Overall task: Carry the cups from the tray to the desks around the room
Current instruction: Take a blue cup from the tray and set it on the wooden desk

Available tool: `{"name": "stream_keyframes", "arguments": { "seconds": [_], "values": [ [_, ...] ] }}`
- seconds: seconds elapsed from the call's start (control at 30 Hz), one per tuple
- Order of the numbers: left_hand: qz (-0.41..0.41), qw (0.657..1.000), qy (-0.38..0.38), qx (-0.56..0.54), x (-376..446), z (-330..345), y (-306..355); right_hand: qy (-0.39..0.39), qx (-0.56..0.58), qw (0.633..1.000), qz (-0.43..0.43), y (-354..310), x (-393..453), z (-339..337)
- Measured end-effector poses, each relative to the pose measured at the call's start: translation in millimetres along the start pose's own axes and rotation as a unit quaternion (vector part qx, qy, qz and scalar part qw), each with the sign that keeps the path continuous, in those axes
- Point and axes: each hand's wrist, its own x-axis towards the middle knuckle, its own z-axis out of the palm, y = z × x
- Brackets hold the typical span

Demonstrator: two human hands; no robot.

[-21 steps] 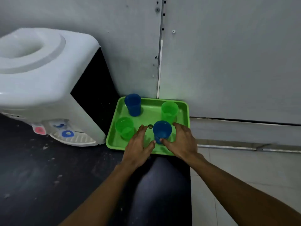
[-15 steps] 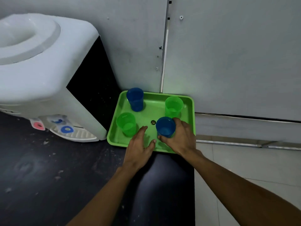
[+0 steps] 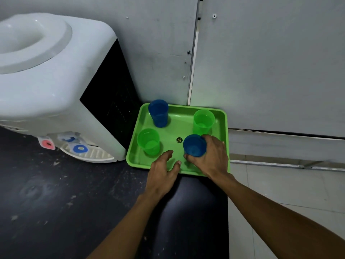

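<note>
Standing against the wall, the white water dispenser (image 3: 52, 86) fills the left of the view on a dark counter (image 3: 56, 193), its red and blue taps facing forward, which likely explains why the cups wait right beside it. Next to it, pushed into the corner, sits the green tray (image 3: 134, 159), a shallow dish with a raised rim that keeps the cups from sliding off. Four cups stand upright on it, well apart from one another: a blue cup at the back left (image 3: 158, 114), a green cup at the back right (image 3: 203, 121), a green cup at the front left (image 3: 148, 142) and a blue cup at the front right (image 3: 194, 145). The green ones look as if they hold a little liquid, though that may only be the tinted plastic; the blue ones are too dark to tell.

The right hand (image 3: 211, 159) wraps the front right blue cup, fingers curled round its far side and thumb on the near side, a grip suited to lifting it straight up. The left hand (image 3: 162, 172) rests on the tray's near edge with fingers loosely spread, holding nothing, probably steadying the tray. A small round mark (image 3: 179, 140) sits at the tray's centre.
</note>
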Motion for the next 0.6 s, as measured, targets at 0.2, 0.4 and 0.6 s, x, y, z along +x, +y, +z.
{"name": "stream_keyframes", "arguments": {
  "seconds": [0.2, 0.4, 0.6],
  "values": [
    [-0.036, 0.997, 0.000, -0.073, 4.5, -2.8, 12.5, 0.031, 0.040, 0.998, -0.030, 5.2, -12.8, -16.0],
    [-0.209, 0.936, -0.100, -0.265, 13.1, -16.6, 56.9, 0.061, 0.075, 0.995, -0.023, 5.4, -33.3, -57.2],
    [-0.306, 0.862, -0.232, -0.331, 16.9, -24.0, 84.5, 0.085, 0.106, 0.990, -0.028, -4.9, -59.1, -110.0]
  ]
}}
